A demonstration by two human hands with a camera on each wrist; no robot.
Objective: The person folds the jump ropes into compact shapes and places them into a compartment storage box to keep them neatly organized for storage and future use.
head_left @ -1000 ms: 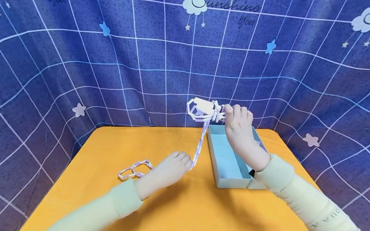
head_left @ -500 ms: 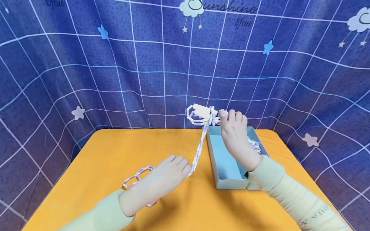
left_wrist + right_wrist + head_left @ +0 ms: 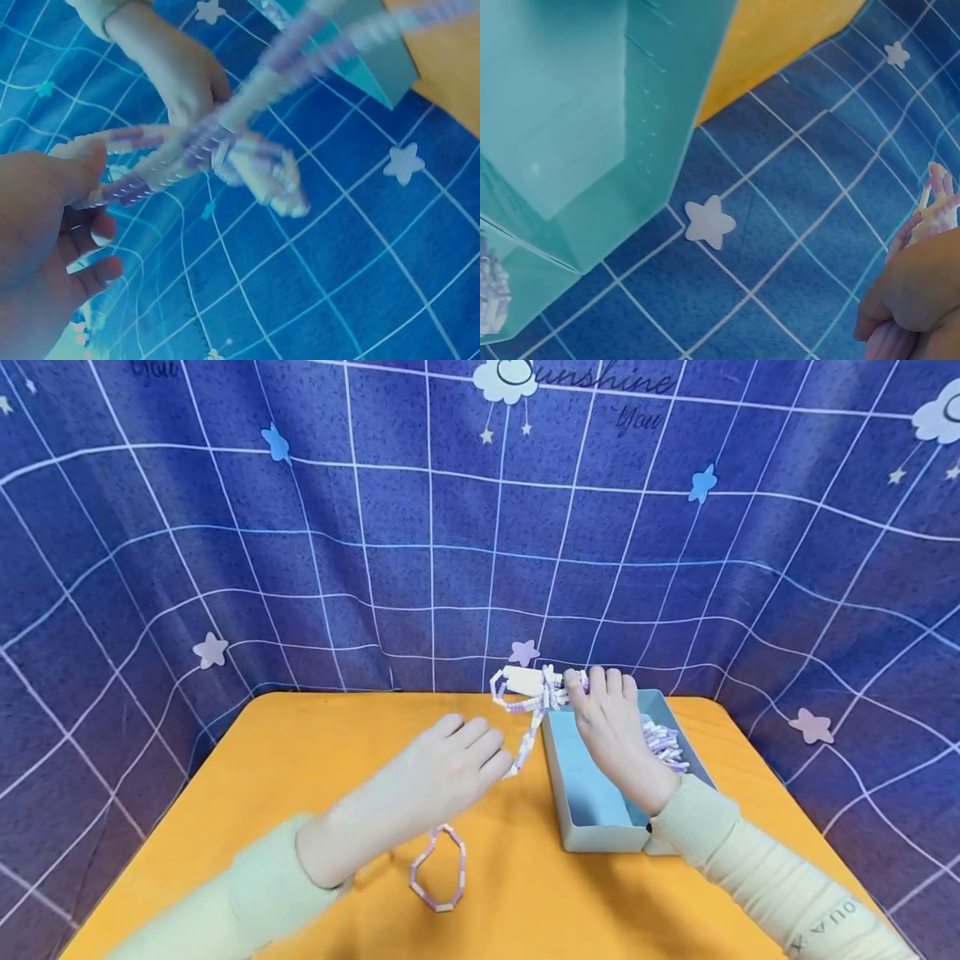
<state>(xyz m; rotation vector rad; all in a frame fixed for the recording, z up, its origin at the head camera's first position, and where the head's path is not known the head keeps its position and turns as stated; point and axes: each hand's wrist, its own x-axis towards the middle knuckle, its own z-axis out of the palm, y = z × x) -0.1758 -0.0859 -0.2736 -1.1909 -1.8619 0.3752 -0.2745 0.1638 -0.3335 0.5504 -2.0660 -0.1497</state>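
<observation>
My right hand (image 3: 611, 718) grips a bundled white-and-purple beaded jump rope (image 3: 551, 689) at the back edge of the table, partly over the box. From the left of the bundle sticks out a thick white piece like a handle (image 3: 522, 680). My left hand (image 3: 450, 764) pinches a doubled strand running down from the bundle; the left wrist view shows these strands (image 3: 240, 112) between thumb and fingers. A loose loop of the rope (image 3: 462, 860) hangs or lies below the left wrist, partly hidden by the arm.
A light blue box (image 3: 603, 839) with a divider stands at the right of the orange table (image 3: 300, 743). In its right compartment lies another heap of white-and-purple beads (image 3: 663, 747). A blue grid-patterned curtain (image 3: 375, 568) encloses the back and sides.
My left hand has risen slightly toward the bundle, shortening the strand between the hands. The bundle in my right hand has come down. The loose loop has shifted right and toward me.
</observation>
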